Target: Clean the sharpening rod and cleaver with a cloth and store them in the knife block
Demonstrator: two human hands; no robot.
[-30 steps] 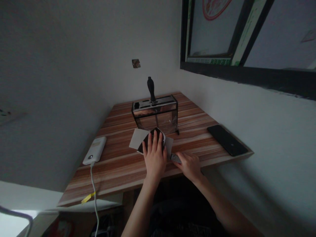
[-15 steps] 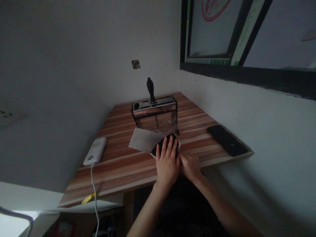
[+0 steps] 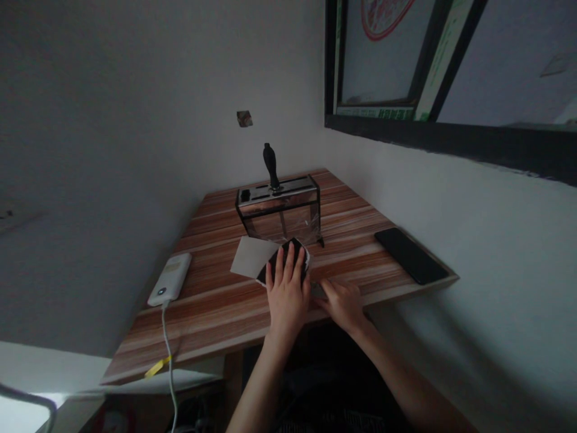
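Note:
My left hand [image 3: 287,297] lies flat, fingers stretched out, on a black pad with a white edge [image 3: 294,248] near the front of the wooden table [image 3: 211,316]. The pad rests partly on a white sheet [image 3: 247,255]. My right hand [image 3: 345,304] sits just to the right, by the table's front edge. Its fingers curl around a small grey flat thing [image 3: 318,291] that I cannot make out. The two hands almost touch.
Behind the pad stands a clear knife block [image 3: 279,213] with one black handle [image 3: 270,162] sticking up. A white power bank [image 3: 171,278] with a cable [image 3: 166,343] lies at the left, a black phone [image 3: 410,254] at the right. Walls close in the table's back and right.
My left hand slid the black pad to the right and then back to the left over the white sheet. My right hand stayed by the table edge on the grey thing.

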